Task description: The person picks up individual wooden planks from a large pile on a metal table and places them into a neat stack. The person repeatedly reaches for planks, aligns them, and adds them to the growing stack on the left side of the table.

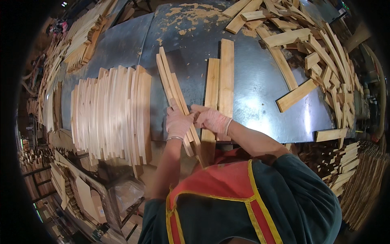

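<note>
In pale gloves, both my hands are at the near side of a dark metal table. My left hand [178,122] is closed around a small bundle of narrow wooden strips [168,77], standing on edge and tilted with their far ends to the left. Against the right side of that bundle, the curled fingers of my right hand [214,120] grip the strips, though the fingertips are partly hidden. Beneath and beyond the right hand, two wider wooden boards [226,73] lie flat side by side, reaching toward the near edge.
Left of the bundle stands a long row of upright strips [109,114] packed together. A jumbled heap of boards [321,61] covers the right side of the metal table [260,97]. Sawdust [183,20] lies at the far side. More stacked wood [85,36] is at the far left.
</note>
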Demonstrator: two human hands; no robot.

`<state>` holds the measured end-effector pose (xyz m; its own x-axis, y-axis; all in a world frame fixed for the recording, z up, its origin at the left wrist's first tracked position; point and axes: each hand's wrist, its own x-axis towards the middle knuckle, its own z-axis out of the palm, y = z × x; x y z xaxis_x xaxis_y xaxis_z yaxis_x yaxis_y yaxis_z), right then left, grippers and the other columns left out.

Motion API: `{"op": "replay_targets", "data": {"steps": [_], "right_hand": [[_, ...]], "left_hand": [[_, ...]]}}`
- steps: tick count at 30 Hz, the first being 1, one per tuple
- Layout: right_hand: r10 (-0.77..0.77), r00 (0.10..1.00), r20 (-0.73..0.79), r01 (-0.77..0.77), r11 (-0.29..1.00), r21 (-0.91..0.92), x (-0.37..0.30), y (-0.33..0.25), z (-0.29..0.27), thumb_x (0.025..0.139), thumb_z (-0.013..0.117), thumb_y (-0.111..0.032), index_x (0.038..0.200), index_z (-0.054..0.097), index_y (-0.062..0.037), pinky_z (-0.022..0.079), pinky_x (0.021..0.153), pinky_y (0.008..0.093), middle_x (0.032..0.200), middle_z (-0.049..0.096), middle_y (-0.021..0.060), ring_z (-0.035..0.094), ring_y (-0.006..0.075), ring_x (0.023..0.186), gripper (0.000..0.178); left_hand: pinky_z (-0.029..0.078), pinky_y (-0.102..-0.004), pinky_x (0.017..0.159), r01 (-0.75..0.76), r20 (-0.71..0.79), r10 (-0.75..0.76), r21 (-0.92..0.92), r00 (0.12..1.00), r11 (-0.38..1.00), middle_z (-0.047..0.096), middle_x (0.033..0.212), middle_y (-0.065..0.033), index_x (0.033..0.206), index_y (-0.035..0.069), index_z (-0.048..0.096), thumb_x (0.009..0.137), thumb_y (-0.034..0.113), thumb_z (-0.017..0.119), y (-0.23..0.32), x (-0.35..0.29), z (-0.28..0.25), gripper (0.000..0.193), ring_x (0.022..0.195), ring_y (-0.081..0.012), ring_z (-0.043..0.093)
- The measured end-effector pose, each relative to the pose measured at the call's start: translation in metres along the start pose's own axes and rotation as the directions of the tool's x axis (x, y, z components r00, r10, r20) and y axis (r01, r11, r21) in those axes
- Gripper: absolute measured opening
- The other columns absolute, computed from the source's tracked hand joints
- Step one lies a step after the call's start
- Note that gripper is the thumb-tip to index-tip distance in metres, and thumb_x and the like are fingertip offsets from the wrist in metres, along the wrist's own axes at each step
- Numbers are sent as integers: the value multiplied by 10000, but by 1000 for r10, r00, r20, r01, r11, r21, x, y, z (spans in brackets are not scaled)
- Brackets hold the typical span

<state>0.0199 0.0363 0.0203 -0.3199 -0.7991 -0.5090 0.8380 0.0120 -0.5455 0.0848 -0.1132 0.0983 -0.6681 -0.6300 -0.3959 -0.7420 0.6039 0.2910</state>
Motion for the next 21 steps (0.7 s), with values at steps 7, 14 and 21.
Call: {"op": "replay_targets", "data": {"steps": [7,14,21], "right_hand": [[-334,943,7,213,587,-781,-18,-55,-31,930,672,-236,1475,593,-41,514,1063,355,1341,698,133,652,251,1222,584],[-868,367,-334,-266,246,-932,-148,-194,-287,902,655,-368,1254,669,2,458,1158,456,1402,636,272,554,408,1383,510],[-546,535,-644,-629,252,-736,-193,-272,-288,726,856,-435,1555,461,-99,515,1078,471,1448,582,254,604,390,1310,978]], "left_hand": [[514,-496,1090,-84,-250,98,65,963,994,654,1357,-228,1464,66,566,855,369,732,-68,57,8,700,1248,-431,633],[406,-488,1207,133,-484,312,686,818,715,529,1583,-196,1569,101,507,934,411,714,-72,22,-11,736,1474,-384,476],[428,-553,1179,-471,-241,540,290,806,833,445,1619,-227,1638,131,344,716,469,892,102,-33,128,1125,1457,-454,463]]}}
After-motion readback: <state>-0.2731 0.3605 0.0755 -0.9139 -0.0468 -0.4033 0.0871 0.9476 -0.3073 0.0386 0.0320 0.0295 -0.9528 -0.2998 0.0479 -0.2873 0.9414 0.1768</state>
